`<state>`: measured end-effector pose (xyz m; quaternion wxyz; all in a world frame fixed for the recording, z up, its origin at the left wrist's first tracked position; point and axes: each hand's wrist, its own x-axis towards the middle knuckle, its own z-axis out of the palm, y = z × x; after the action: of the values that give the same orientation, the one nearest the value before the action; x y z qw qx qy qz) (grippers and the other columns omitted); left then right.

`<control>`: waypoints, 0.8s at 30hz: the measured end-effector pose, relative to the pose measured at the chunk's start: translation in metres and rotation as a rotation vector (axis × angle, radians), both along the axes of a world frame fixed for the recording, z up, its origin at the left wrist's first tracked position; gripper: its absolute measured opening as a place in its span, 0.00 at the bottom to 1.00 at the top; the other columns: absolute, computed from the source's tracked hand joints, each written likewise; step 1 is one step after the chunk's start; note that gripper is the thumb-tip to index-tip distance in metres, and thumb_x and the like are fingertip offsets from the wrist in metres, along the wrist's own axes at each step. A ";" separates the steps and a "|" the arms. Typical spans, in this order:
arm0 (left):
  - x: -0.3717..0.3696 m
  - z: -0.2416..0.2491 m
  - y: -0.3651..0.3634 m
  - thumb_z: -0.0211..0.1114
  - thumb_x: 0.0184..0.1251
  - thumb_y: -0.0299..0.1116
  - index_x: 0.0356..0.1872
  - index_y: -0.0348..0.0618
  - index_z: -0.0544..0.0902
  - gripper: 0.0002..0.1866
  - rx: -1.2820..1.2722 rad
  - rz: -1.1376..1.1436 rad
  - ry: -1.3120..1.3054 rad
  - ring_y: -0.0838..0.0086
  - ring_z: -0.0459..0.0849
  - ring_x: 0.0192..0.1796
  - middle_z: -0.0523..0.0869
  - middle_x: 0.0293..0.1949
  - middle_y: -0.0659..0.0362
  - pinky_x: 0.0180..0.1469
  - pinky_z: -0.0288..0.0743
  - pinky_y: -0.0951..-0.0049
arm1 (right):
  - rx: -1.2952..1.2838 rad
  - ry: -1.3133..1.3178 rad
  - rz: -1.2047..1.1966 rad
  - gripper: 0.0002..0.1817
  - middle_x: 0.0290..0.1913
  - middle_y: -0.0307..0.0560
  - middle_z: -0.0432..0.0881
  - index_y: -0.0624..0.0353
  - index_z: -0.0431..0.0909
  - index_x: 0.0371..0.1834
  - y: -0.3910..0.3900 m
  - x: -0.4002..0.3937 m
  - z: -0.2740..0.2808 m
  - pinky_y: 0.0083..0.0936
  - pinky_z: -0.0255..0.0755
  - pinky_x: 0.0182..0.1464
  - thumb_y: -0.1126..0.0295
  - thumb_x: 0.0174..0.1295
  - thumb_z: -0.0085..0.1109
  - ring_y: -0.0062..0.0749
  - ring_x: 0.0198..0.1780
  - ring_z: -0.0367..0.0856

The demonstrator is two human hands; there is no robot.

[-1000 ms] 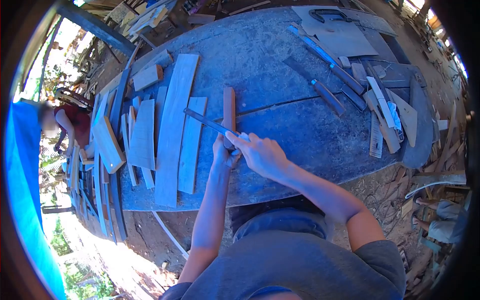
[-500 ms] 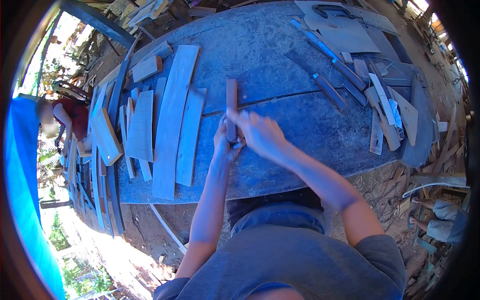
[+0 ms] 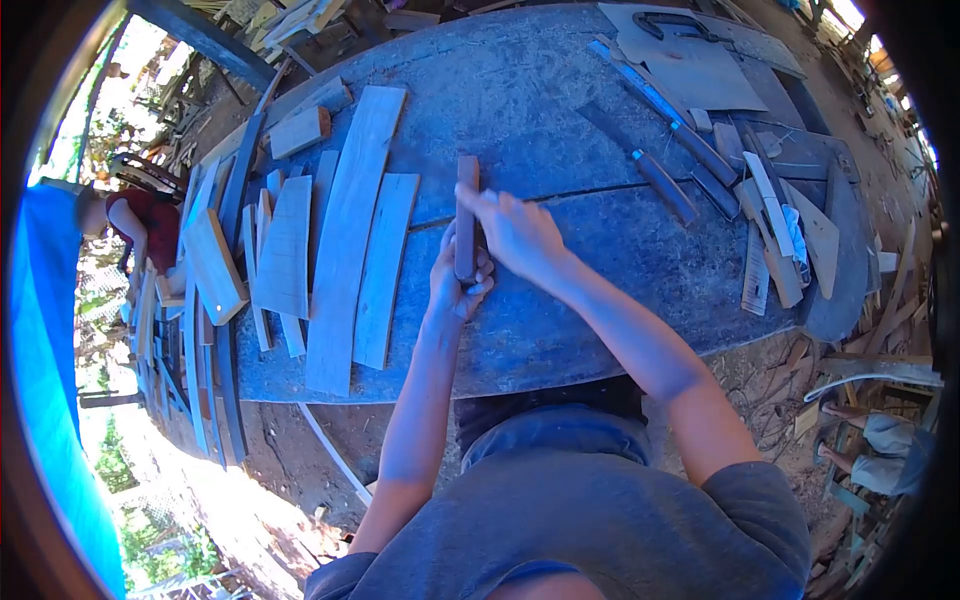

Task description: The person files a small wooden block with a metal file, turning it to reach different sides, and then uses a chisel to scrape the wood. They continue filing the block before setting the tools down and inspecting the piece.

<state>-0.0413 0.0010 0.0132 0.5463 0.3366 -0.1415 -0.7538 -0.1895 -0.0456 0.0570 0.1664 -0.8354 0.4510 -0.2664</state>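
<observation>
A narrow reddish wooden strip (image 3: 466, 185) lies lengthwise on the blue-grey workbench (image 3: 600, 280). My left hand (image 3: 455, 290) grips its near end and pins it down. My right hand (image 3: 520, 238) is closed over the middle of the strip, knuckles up, with the fingers reaching toward the far end. It is holding a long flat file, which the hand and the strip hide almost entirely at this moment.
Several pale planks (image 3: 350, 230) lie side by side on the left of the bench. Chisels (image 3: 662, 187), a blue ruler (image 3: 640, 85) and wood offcuts (image 3: 775, 235) crowd the right side. A person (image 3: 140, 225) crouches at far left; another person's legs (image 3: 880, 450) show at lower right.
My right hand has pushed the file forward along the strip, from near the left hand to the strip's middle. The file's blade, plain to see a second ago, is now hidden.
</observation>
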 end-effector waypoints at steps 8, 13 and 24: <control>0.003 0.003 -0.001 0.39 0.82 0.38 0.73 0.57 0.56 0.22 0.102 0.035 0.040 0.75 0.72 0.19 0.76 0.25 0.56 0.13 0.59 0.81 | 0.159 0.121 0.018 0.24 0.43 0.57 0.83 0.51 0.67 0.69 0.059 -0.007 0.022 0.46 0.81 0.36 0.73 0.68 0.43 0.53 0.37 0.86; -0.005 0.017 0.000 0.40 0.81 0.36 0.74 0.58 0.55 0.23 0.055 0.011 0.016 0.76 0.73 0.18 0.76 0.24 0.57 0.12 0.59 0.82 | 0.121 0.029 -0.013 0.25 0.41 0.57 0.82 0.48 0.66 0.70 0.001 0.001 0.004 0.46 0.81 0.34 0.72 0.68 0.44 0.55 0.35 0.86; 0.009 -0.008 -0.006 0.39 0.81 0.36 0.73 0.58 0.56 0.22 0.240 0.099 0.092 0.74 0.74 0.20 0.79 0.28 0.53 0.13 0.60 0.81 | 0.169 0.142 0.063 0.25 0.42 0.58 0.82 0.46 0.68 0.69 0.059 -0.012 0.021 0.45 0.81 0.33 0.70 0.68 0.46 0.54 0.32 0.85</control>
<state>-0.0322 -0.0047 0.0057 0.5446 0.3710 -0.0084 -0.7521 -0.2012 0.0138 0.0781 0.2121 -0.8489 0.4561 -0.1621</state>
